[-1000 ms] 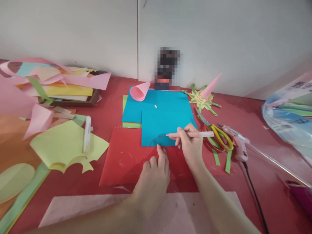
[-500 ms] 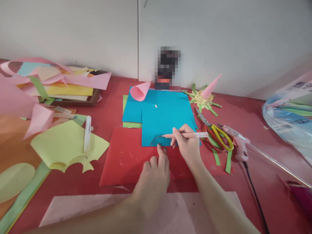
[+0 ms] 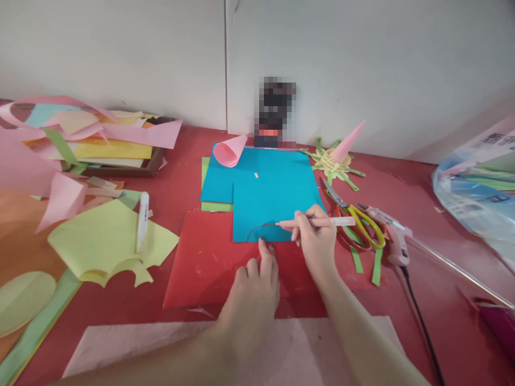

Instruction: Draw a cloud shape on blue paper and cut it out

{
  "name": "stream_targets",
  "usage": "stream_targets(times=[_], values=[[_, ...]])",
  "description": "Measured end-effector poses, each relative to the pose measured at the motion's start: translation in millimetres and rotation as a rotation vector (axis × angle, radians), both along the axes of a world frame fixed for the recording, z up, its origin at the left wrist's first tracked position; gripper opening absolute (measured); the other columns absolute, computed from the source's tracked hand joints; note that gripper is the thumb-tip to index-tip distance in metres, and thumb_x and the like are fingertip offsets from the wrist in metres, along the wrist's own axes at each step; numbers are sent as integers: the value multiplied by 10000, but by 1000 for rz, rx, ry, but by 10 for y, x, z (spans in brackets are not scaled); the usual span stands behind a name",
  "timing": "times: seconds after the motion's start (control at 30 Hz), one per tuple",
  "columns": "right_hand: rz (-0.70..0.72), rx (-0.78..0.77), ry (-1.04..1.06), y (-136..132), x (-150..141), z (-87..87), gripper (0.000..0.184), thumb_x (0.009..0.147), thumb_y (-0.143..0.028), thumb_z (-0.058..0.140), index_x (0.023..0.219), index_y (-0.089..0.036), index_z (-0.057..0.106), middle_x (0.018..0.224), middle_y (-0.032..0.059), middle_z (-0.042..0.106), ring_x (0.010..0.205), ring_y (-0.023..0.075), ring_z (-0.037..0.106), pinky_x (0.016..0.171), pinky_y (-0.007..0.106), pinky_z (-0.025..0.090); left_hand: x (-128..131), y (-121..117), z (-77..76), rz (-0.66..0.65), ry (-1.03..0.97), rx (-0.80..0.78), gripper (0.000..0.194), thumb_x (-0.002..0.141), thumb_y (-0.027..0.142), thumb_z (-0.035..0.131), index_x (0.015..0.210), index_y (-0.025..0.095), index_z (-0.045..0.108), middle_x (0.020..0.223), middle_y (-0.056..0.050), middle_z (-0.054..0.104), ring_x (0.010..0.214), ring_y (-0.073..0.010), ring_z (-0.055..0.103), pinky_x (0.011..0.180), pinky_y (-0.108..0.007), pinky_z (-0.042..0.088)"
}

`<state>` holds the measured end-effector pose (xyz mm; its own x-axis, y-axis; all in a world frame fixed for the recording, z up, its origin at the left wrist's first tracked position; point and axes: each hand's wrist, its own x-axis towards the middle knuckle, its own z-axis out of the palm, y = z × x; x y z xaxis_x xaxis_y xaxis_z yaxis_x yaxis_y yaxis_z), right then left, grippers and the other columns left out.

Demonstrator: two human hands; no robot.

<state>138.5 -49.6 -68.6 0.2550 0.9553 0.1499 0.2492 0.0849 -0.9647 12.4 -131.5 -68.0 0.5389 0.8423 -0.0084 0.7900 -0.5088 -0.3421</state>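
Observation:
A blue paper sheet (image 3: 265, 201) lies partly over a red sheet (image 3: 201, 262). My right hand (image 3: 317, 241) is closed round a slim pink pen (image 3: 311, 222), whose tip touches the blue sheet at the end of a dark curved line. With its index finger stretched out, my left hand (image 3: 255, 284) presses the sheet's lower edge below that line and holds nothing. Behind lies another blue sheet (image 3: 225, 185), with a pink paper cone (image 3: 229, 153) on its far left corner. Yellow-and-red-handled scissors (image 3: 368, 228) rest to the right of my right hand.
A pink glue gun (image 3: 398, 241) with a black cord lies at the right, near a clear plastic bag (image 3: 462, 182). Cut yellow paper (image 3: 108, 236) carries a white marker (image 3: 142, 222). A box of paper scraps (image 3: 155, 163) stands back left. A flower-like paper piece (image 3: 330, 163) bears a pink cone.
My right hand and the pen have moved slightly right, and the curved line on the blue sheet is longer. My left hand stays at the lower edge.

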Motion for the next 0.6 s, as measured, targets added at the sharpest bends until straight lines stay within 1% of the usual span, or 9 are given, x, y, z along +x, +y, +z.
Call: stream_targets(times=[0.07, 0.13, 0.17, 0.27, 0.33, 0.4, 0.47, 0.5, 0.6], values=[[13, -8, 7, 0, 0, 11, 261, 811, -239, 539, 607, -218, 377, 413, -53, 552, 337, 104, 520, 364, 193, 370, -2, -3, -10, 1, -2, 5, 477, 824, 157, 468, 1292, 64, 456, 1315, -231, 461, 663, -162, 566, 521, -278, 486], [36, -11, -4, 0, -4, 19, 263, 812, -246, 539, 607, -217, 377, 403, -61, 538, 309, 90, 480, 362, 192, 370, -3, -3, -15, 2, 0, 1, 472, 822, 164, 472, 1285, 74, 467, 1312, -225, 467, 658, -160, 566, 519, -276, 486], [48, -10, -16, 0, -7, 20, 265, 813, -249, 539, 607, -218, 375, 387, -69, 518, 312, 91, 482, 367, 191, 376, -3, -2, -16, 0, 3, -3, 473, 820, 165, 473, 1284, 75, 469, 1311, -224, 468, 657, -160, 566, 518, -276, 487], [38, 5, -50, -8, -8, 7, 272, 813, -245, 533, 601, -221, 365, 346, -83, 455, 379, 120, 561, 390, 183, 392, 2, 4, -15, -2, 15, -8, 486, 813, 156, 475, 1291, 66, 459, 1309, -226, 470, 658, -165, 567, 516, -280, 491], [14, 4, -40, -14, -2, -10, 267, 812, -240, 533, 603, -222, 368, 344, -80, 447, 447, 145, 614, 397, 180, 395, 4, 6, -14, -7, 22, -10, 490, 809, 144, 474, 1292, 63, 456, 1307, -226, 473, 659, -168, 567, 513, -279, 491], [-6, 13, 7, -16, 12, -24, 265, 814, -246, 538, 609, -223, 372, 354, -77, 456, 492, 157, 637, 420, 186, 414, 2, 6, -17, -4, 21, 0, 487, 812, 138, 466, 1292, 56, 455, 1304, -229, 474, 657, -168, 566, 511, -278, 489], [-15, 39, 51, -8, 33, -30, 271, 820, -261, 538, 603, -219, 380, 372, -71, 481, 443, 135, 603, 423, 191, 415, -1, 4, -23, -5, 13, 11, 487, 819, 137, 454, 1298, 48, 445, 1308, -234, 468, 663, -169, 568, 517, -280, 490], [-13, 50, 69, 1, 48, -29, 272, 828, -268, 527, 598, -215, 393, 374, -70, 485, 395, 116, 563, 407, 190, 402, -2, 3, -27, -4, 9, 13, 487, 823, 140, 449, 1300, 43, 439, 1311, -237, 463, 668, -172, 569, 522, -283, 492], [37, 38, 115, 37, 98, -16, 285, 861, -298, 469, 593, -200, 465, 362, -62, 479, 290, 79, 425, 327, 189, 314, -4, 2, -36, -8, 7, -14, 492, 827, 144, 445, 1307, 41, 429, 1322, -244, 446, 685, -180, 573, 529, -289, 490]])
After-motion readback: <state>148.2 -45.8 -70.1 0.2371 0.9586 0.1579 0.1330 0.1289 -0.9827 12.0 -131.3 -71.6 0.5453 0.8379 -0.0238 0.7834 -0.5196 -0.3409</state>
